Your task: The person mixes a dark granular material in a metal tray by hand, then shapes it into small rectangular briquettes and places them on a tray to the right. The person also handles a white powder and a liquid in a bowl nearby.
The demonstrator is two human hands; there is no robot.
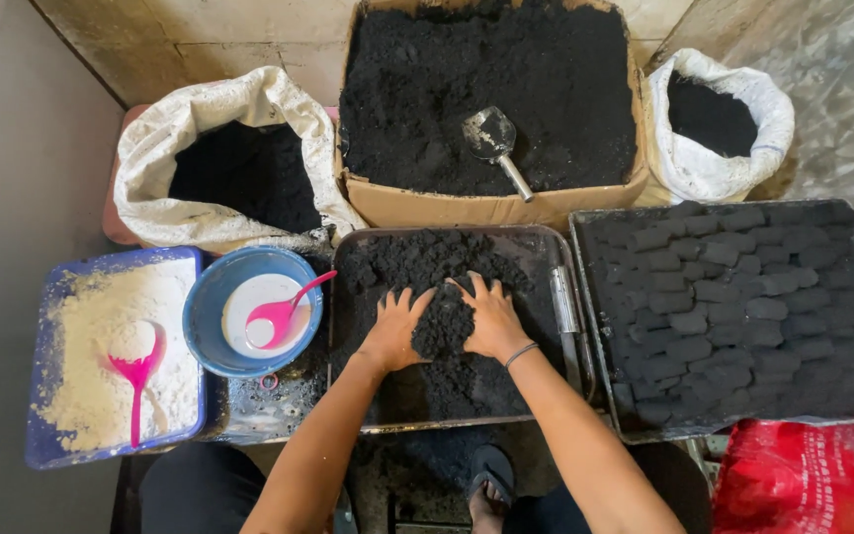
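Both my hands press on a heap of black charcoal mix (444,326) inside a dark metal tray (343,326) in front of me. My left hand (394,331) lies flat on the heap's left side, fingers spread. My right hand (491,318) covers the right side, fingers spread, a thin band on its wrist. The two hands cup the mound between them. A metal tube tool (563,299) lies along the tray's right edge.
A tray of shaped black briquettes (724,307) sits to the right. A cardboard box of black powder (486,89) with a metal scoop (494,143) stands behind, flanked by two white sacks (200,148) (719,119). At left are a blue bowl (249,311) and a blue tray of white powder (111,356), each with a pink spoon. A red bag (808,480) lies at lower right.
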